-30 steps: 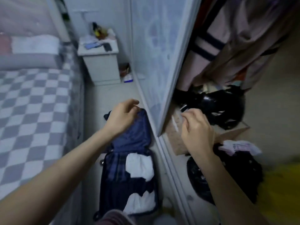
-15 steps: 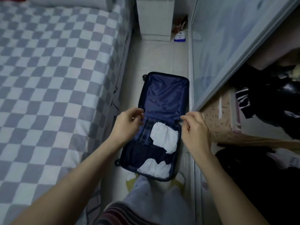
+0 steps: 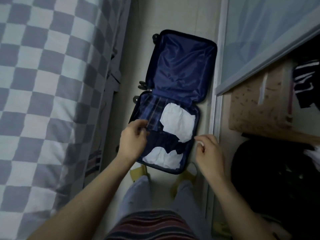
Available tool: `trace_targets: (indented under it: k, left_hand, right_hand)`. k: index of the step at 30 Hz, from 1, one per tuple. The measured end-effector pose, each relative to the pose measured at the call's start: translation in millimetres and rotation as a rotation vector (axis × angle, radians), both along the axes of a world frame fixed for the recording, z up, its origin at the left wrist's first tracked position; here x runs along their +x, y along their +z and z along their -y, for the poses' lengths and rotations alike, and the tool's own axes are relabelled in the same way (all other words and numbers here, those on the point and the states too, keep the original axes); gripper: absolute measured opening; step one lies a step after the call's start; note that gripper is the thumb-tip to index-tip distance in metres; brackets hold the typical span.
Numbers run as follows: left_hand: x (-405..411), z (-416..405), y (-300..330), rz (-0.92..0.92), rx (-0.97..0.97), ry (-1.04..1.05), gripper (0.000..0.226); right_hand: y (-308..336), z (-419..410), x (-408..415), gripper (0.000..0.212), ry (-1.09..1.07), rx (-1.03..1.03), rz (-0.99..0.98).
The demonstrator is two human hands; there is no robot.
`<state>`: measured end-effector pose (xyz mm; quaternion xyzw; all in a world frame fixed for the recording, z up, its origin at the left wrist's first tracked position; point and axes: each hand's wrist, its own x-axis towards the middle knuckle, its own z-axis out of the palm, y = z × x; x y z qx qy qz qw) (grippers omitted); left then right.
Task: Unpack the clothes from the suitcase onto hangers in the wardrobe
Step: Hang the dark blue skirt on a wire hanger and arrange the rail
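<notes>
A dark blue suitcase (image 3: 181, 66) lies open on the floor between the bed and the wardrobe. Its near half holds a blue plaid garment (image 3: 154, 108), a white garment (image 3: 178, 122), a dark garment (image 3: 166, 139) and a second white piece (image 3: 161, 158). My left hand (image 3: 133, 142) hovers over the left side of that half, fingers curled together beside the plaid garment's edge. My right hand (image 3: 207, 151) hangs over the suitcase's right rim, fingers curled with nothing seen in them. No hanger is visible.
A checked bed (image 3: 43, 84) fills the left. On the right are the wardrobe's sliding door (image 3: 268, 32), a cardboard box (image 3: 256, 110), striped dark clothes (image 3: 304, 75) and a black bag (image 3: 277, 170). My feet in yellow slippers (image 3: 136, 172) stand at the suitcase's near end.
The view has tilted down from the wardrobe to the suitcase. Both hands have dropped lower and now sit over the packed half; their curled fingers look the same.
</notes>
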<state>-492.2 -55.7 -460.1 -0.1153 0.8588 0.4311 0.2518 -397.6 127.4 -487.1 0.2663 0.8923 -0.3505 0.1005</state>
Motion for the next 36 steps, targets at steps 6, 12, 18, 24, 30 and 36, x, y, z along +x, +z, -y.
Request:
trace_targets:
  k: [6,12,18,24,30,36]
  left_hand:
    - [-4,15,-106,0.078,-0.064,0.002,0.032]
    - [-5,16,-205,0.118,-0.077,-0.022,0.030]
    - [-1,10,-285,0.140,-0.022,0.004,0.030]
    - [-8,18,-356,0.166,-0.036,-0.004,0.030]
    - [-43,-10,-410,0.055,-0.138,-0.216,0.083]
    - [-61,-26,-454,0.250,-0.531,-0.240,0.074]
  right_hand:
    - [-109,2,-16,0.027,0.035,-0.083,0.103]
    - [-223,14,-39,0.044,-0.024,-0.213,0.352]
    - [-319,35,-67,0.048,0.181,-0.134,0.425]
    - [-371,49,-82,0.054,0.222,0.033,0.305]
    - [-388,30,-76,0.055,0.108,0.037,0.145]
    - [-397,5,-62,0.054,0.026,-0.049,0.029]
